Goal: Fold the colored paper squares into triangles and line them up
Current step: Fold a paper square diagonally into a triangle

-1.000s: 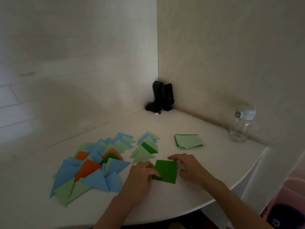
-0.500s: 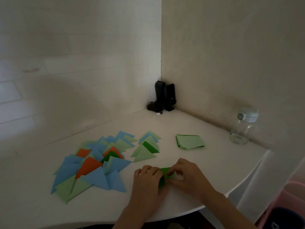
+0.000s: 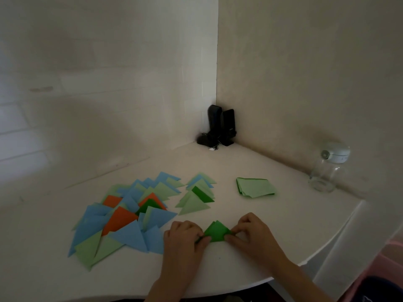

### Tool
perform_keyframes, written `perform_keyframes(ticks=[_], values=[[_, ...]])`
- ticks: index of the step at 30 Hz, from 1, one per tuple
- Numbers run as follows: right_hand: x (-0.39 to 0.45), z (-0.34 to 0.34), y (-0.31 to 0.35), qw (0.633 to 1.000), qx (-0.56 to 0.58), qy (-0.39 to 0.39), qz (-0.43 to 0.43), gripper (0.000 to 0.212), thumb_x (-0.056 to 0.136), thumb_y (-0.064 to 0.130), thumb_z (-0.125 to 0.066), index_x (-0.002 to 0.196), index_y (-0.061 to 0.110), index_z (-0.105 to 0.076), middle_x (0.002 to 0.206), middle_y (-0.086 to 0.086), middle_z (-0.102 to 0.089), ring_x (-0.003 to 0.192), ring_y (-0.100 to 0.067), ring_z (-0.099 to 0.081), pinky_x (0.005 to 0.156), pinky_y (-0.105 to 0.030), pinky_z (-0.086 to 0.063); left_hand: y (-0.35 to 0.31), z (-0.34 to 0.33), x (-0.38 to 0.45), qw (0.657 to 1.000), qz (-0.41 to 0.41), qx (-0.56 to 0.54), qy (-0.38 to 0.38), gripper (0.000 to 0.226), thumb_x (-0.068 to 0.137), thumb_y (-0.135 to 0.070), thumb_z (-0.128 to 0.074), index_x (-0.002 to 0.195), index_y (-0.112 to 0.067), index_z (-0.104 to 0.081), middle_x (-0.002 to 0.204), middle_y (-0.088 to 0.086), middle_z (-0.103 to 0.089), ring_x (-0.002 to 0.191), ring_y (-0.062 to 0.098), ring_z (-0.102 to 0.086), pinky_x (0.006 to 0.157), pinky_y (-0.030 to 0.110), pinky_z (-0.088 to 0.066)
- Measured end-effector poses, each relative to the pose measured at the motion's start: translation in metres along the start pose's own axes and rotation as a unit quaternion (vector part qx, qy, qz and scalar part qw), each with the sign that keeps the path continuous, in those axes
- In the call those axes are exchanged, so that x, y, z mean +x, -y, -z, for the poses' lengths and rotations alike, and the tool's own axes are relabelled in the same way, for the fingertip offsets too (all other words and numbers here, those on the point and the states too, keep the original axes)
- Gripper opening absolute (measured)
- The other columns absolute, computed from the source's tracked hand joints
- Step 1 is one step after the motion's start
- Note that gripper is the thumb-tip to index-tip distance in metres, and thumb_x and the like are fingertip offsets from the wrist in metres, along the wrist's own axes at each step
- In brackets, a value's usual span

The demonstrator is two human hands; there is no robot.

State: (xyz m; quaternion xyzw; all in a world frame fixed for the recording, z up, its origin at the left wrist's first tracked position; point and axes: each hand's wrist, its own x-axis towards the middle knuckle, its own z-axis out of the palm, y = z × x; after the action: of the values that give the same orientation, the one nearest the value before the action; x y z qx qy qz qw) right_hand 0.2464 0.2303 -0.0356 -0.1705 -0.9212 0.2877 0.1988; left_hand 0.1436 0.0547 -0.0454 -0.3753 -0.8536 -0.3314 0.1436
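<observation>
Dark green paper (image 3: 216, 232) sits at the near edge of the white table (image 3: 272, 225), already doubled into a triangle w/ its point facing away from the person. Left hand (image 3: 183, 238) pinches its left corner, fingers curled over the edge; right hand (image 3: 250, 231) pinches the right corner btwn thumb and fingertips. Both hands grip the same piece.

Just left: a spread of folded triangles (image 3: 124, 219), blue, orange, light green, overlapping, w/ a smaller group (image 3: 197, 196) beyond. Unfolded light green squares (image 3: 255, 188) lie further back; glass jar (image 3: 327, 171) and black speakers (image 3: 221, 126) by the wall.

Risk, imo: the two top layers look slightly offset, so creasing now locks in a crooked triangle. Also a left wrist nudge could scatter the nearby pile.
</observation>
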Motion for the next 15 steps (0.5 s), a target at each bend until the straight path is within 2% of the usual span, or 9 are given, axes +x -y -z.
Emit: perform_keyframes(ticks=[5,7,9,10,15], values=[[0.006,-0.004,0.007,0.998,-0.038,-0.007,-0.049,0.069,0.056,0.079,-0.035,0.078,0.026,-0.073,0.081,0.017,-0.044,0.080,-0.005,-0.051,0.077,-0.028,-0.045,-0.010,-0.006,-0.001,0.997,0.037,0.059,-0.014,0.026,0.066,-0.041,-0.080,0.063,-0.029,-0.058,0.073,-0.011,-0.051,0.072,0.014,-0.048,0.060,0.029,-0.030],[0.006,-0.006,0.010,0.996,-0.069,-0.005,-0.053,0.061,0.062,0.078,-0.045,0.080,0.026,-0.071,0.082,0.017,-0.042,0.080,-0.005,-0.049,0.073,-0.026,-0.040,-0.014,-0.008,-0.001,0.995,0.035,0.095,-0.007,0.027,0.071,-0.050,-0.069,0.061,-0.027,-0.058,0.071,-0.008,-0.051,0.069,0.017,-0.050,0.057,0.029,-0.033],[0.005,-0.008,0.012,0.993,-0.102,-0.003,-0.057,0.044,0.072,0.069,-0.057,0.081,0.028,-0.069,0.083,0.016,-0.042,0.080,-0.004,-0.047,0.071,-0.024,-0.034,-0.018,-0.008,0.001,0.992,0.040,0.123,0.002,0.035,0.074,-0.057,-0.050,0.059,-0.027,-0.057,0.069,-0.006,-0.050,0.067,0.018,-0.049,0.055,0.031,-0.035],[0.005,-0.009,0.013,0.993,-0.106,-0.007,-0.059,0.038,0.073,0.066,-0.060,0.078,0.029,-0.067,0.083,0.016,-0.042,0.079,-0.003,-0.047,0.070,-0.024,-0.033,-0.018,-0.009,0.002,0.990,0.042,0.131,0.006,0.036,0.073,-0.058,-0.047,0.058,-0.026,-0.056,0.069,-0.006,-0.050,0.067,0.018,-0.049,0.054,0.032,-0.035],[0.004,-0.009,0.014,0.991,-0.110,-0.006,-0.071,0.031,0.072,0.063,-0.062,0.069,0.035,-0.050,0.084,0.015,-0.043,0.079,-0.004,-0.047,0.069,-0.024,-0.033,-0.011,-0.012,0.004,0.989,0.061,0.131,0.019,0.031,0.072,-0.055,-0.066,0.059,-0.028,-0.057,0.072,-0.006,-0.050,0.074,0.019,-0.049,0.061,0.033,-0.035]])
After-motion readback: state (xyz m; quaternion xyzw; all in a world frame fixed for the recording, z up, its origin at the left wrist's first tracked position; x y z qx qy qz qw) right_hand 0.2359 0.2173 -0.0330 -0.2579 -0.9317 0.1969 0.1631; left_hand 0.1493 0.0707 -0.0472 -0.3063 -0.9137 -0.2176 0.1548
